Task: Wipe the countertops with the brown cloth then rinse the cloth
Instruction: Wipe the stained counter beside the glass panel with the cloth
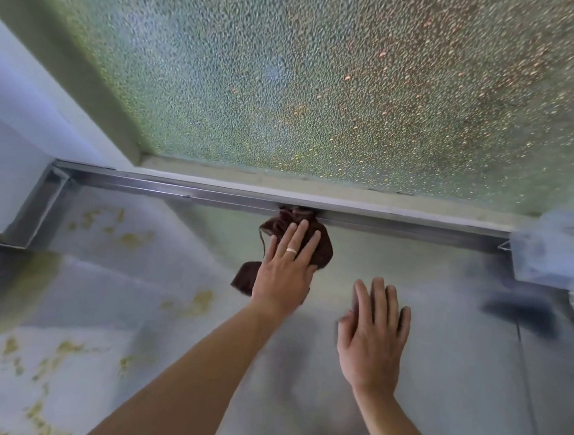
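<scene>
Wiping is under way but, by the look of it, far from finished: the left hand (286, 272), fingers straight and spread, presses flat on the crumpled dark-brown terry cloth (321, 245) rather than curling round it. The cloth lies bunched at the far edge of the grey, smooth stainless-steel countertop (441, 332), its upper end touching the raised metal back rail (178, 190). The right hand (374, 337) is flat and open too, fingers together, holding nothing; whether it rests on the steel or hovers just above cannot be told, since that side is blurred.

As a judgement, yellowish smears and flecks (200, 301) scattered across the left part of the countertop mark ground not yet covered. The stretch around the hands looks cleaner, though motion blur makes this uncertain. Rinsing has not begun: no tap or basin is in view.

The worktop reads as hard, dull-sheened sheet metal with a thin seam running down its right side. The rail is a folded, squared channel that turns a corner at the left. Behind it stands a pane of pebbled, frosted glass (323, 83), densely dimpled and greenish. The cloth is soft, looped and limp, with a loose thread hanging at its left side. A translucent plastic container with a green label (550, 251) sits at the far right.
</scene>
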